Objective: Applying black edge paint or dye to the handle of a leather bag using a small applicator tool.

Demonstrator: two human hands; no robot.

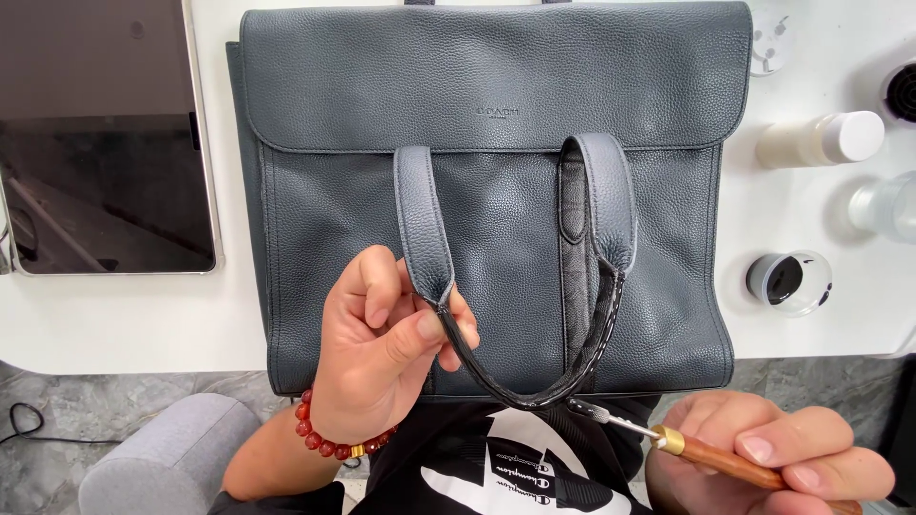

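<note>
head view: my left hand (377, 348) has its grip pinched shut on the dark navy pebbled-leather handle strap (425, 224), thumb and fingers clamped right where the wide padded part narrows into the thin black edge section. red bead bracelet (336, 442) on that wrist. my right hand (763, 453) has its grip closed around a wooden-handled tool with a brass collar and thin metal tip (682, 445), tip pointing left and up, just beside the bottom of the strap loop; can't tell if it touches. the strap curves from my left pinch down and across, then up to its right padded end (606, 195), inner side showing there. the strap belongs to a large dark navy pebbled-leather flap bag (496, 95) lying flat on the white tabletop (114, 324), flap at the far side, bottom edge hanging over the tabletop's near edge toward me.

left of the bag: dark tablet with a blank screen (105, 133), just beside it. right of the bag: small white-capped bottle lying on its side (821, 138), a clear bottle (883, 205) at the frame edge, and a small round open glass jar with black contents (788, 282), near the bag's lower right corner. grey padded armrest (172, 458) lower left, over grey marbled floor (57, 420).
</note>
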